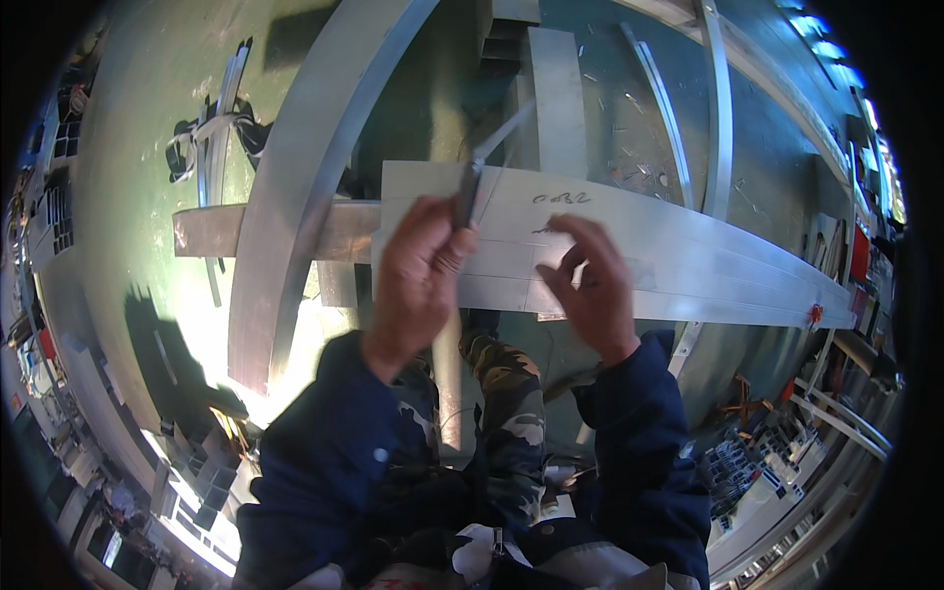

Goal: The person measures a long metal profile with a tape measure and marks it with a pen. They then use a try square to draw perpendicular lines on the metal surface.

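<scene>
both hands on alum. panel [629,246]: left hand [418,280] clenched round metal tool [482,172], right hand [590,285] half-open, fingertips touching.

Mostly silver-grey here: the long aluminium profile [639,261] running out to 3 o'clock is pale matte silver with dark scribbled marks on top and a small red dot at its far end. The floor [138,147] is dull green. Both sleeves [639,433] are navy blue, trousers [511,393] at 6 o'clock are green-brown camouflage. The tool [472,187] is dark grey with a shiny silver blade.
</scene>
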The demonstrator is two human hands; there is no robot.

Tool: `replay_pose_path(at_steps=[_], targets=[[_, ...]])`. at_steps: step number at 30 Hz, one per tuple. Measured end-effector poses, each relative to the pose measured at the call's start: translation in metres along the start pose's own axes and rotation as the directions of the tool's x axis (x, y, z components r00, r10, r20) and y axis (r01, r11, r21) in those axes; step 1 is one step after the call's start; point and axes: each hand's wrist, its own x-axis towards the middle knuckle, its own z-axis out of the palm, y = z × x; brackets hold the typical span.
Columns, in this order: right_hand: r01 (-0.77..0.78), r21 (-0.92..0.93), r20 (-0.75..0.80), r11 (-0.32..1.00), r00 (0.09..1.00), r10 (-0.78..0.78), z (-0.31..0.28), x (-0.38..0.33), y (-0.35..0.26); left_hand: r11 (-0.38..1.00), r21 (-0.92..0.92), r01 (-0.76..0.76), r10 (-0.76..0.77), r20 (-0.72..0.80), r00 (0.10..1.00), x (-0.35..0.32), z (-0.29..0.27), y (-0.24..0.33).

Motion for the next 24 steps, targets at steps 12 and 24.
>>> replay_pose_path(at_steps=[12, 24], targets=[[-0.026, -0.25, 0.062, 0.968, 0.997, 0.043, 0.021, 0.023, 0.023, 0.939, 0.317, 0.134, -0.243, 0.338, 0.909, 0.111, -0.075, -0.067], [0.091, -0.317, -0.07, 0.944, 0.99, -0.119, 0.091, -0.006, 0.042, 0.699, 0.636, -0.328, 0.054, 0.41, 0.91, 0.123, -0.081, -0.088]])
